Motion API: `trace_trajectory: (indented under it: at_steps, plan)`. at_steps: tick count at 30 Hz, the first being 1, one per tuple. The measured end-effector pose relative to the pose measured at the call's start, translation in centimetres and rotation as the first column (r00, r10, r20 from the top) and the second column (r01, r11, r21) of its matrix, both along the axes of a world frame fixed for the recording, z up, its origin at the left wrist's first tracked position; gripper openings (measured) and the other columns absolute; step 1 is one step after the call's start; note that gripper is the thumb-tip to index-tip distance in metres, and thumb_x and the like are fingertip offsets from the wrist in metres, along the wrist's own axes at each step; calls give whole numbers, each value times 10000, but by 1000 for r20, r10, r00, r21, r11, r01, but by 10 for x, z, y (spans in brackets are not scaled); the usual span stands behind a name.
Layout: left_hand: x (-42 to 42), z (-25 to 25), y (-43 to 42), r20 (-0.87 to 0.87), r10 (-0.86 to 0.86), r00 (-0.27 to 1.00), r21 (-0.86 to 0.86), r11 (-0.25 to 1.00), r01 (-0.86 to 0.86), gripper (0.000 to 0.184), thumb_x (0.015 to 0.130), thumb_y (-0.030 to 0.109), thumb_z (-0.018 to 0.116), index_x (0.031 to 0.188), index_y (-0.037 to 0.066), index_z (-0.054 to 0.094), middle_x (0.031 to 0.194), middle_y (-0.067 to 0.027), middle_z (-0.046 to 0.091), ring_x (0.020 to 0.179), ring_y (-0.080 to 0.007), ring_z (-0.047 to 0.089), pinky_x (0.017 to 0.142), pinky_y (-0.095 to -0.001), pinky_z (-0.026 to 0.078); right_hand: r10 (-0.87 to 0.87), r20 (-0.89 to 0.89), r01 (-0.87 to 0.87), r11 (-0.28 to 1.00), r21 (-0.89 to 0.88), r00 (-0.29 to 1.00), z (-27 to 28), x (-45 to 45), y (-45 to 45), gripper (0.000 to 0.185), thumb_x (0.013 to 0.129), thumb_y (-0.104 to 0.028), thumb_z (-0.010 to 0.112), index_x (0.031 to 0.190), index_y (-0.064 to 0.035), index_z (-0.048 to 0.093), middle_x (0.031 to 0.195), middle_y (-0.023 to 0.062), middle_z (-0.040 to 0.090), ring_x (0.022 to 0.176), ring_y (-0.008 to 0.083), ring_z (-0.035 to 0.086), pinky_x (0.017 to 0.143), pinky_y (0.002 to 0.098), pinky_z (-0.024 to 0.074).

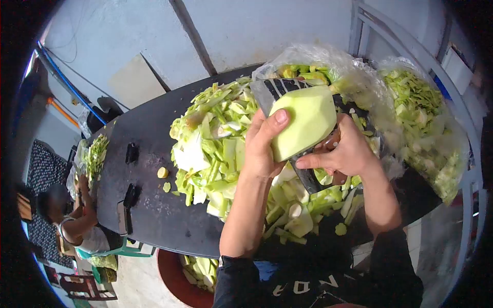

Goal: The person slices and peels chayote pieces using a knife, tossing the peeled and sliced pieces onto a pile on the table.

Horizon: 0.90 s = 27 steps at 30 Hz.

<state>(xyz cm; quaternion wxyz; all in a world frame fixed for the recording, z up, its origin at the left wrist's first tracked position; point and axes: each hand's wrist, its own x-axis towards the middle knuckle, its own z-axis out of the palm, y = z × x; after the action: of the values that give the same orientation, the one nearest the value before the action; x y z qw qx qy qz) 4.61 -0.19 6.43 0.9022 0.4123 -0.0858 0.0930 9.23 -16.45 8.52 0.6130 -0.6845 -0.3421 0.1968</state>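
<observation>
A large pale green peeled fruit or vegetable (306,119) is held in front of me above the table. My left hand (265,137) wraps round its left side, with the thumb on its face. My right hand (345,152) is closed at its lower right, on the brown handle of a dark tool (306,177) with a broad blade. Part of that tool lies hidden behind the fruit. Below and to the left spreads a heap of green and white peelings (226,149).
The dark table (154,205) bears a small yellow piece (163,172) and black objects (132,153). Clear bags of green pieces (421,118) stand at the right. A red-brown tub (172,282) is below. Another person (77,226) sits at the far left.
</observation>
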Motion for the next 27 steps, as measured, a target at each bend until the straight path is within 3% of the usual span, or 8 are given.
trace_trajectory:
  at_steps: [4, 10, 13, 15, 17, 20, 21, 27]
  plan:
    - [7, -5, 5, -17, 25, 1000, 48, 999, -24, 575, 834, 348, 679, 1215, -49, 514, 1068, -170, 627, 900, -248, 652, 797, -359, 549, -3, -83, -5, 995, -99, 997, -11, 7, 7, 513, 678, -49, 856, 1088, 19, 555, 705, 29, 636, 439, 68, 536, 368, 234, 413]
    - [21, -17, 0, -183, 88, 979, 29, 996, -84, 609, 830, 378, 691, 1226, -37, 489, 1040, -173, 621, 879, -255, 652, 766, -374, 558, 16, -193, -18, 1000, -6, 981, -30, 17, 19, 469, 691, -10, 833, 1051, 14, 535, 683, 24, 615, 413, 78, 514, 357, 243, 414]
    - [26, -23, 4, -233, 45, 971, -2, 999, -46, 615, 849, 467, 627, 1238, 5, 506, 1065, -150, 627, 929, -242, 645, 817, -359, 533, 73, -234, -66, 997, 37, 970, -41, 23, 22, 449, 713, 4, 810, 1063, -3, 528, 684, 17, 599, 402, 73, 487, 356, 247, 413]
    - [27, -19, 6, -231, -5, 973, -49, 999, -7, 629, 858, 514, 590, 1245, 23, 516, 1083, -141, 630, 957, -236, 640, 849, -356, 518, 71, -399, -19, 991, 133, 914, -44, 23, 25, 402, 750, -18, 787, 1059, -23, 530, 681, 5, 571, 398, 63, 461, 358, 249, 413]
    - [25, -12, 5, -385, 74, 920, -116, 985, -128, 668, 869, 592, 502, 1261, 52, 535, 1119, -115, 638, 1009, -228, 626, 907, -356, 484, 58, -417, 5, 989, 150, 907, -52, 24, 29, 387, 756, -59, 794, 1049, -18, 544, 649, 9, 570, 391, 70, 467, 357, 258, 413]
    - [35, -26, 12, -369, 70, 927, -127, 984, -125, 689, 867, 615, 475, 1267, 58, 548, 1143, -103, 639, 1032, -231, 619, 932, -362, 471, 70, -452, 6, 986, 164, 889, -54, 28, 30, 391, 770, -110, 797, 1057, -23, 545, 617, 1, 555, 384, 73, 466, 356, 267, 413]
    - [36, -23, 12, -362, 90, 928, -144, 978, -151, 712, 832, 638, 512, 1165, 13, 592, 1059, -137, 668, 924, -266, 660, 867, -397, 521, 88, -476, -10, 986, 164, 875, -54, 27, 28, 404, 777, -119, 794, 1074, -32, 533, 617, -11, 541, 383, 69, 459, 356, 269, 413]
    - [33, -22, 11, -329, 97, 939, -186, 969, -165, 697, 828, 658, 491, 1117, 36, 615, 987, -127, 678, 875, -252, 660, 816, -378, 532, 157, -516, -103, 986, 133, 842, -51, 26, 21, 363, 790, -141, 785, 1043, -58, 539, 629, -32, 513, 389, 53, 451, 354, 260, 408]
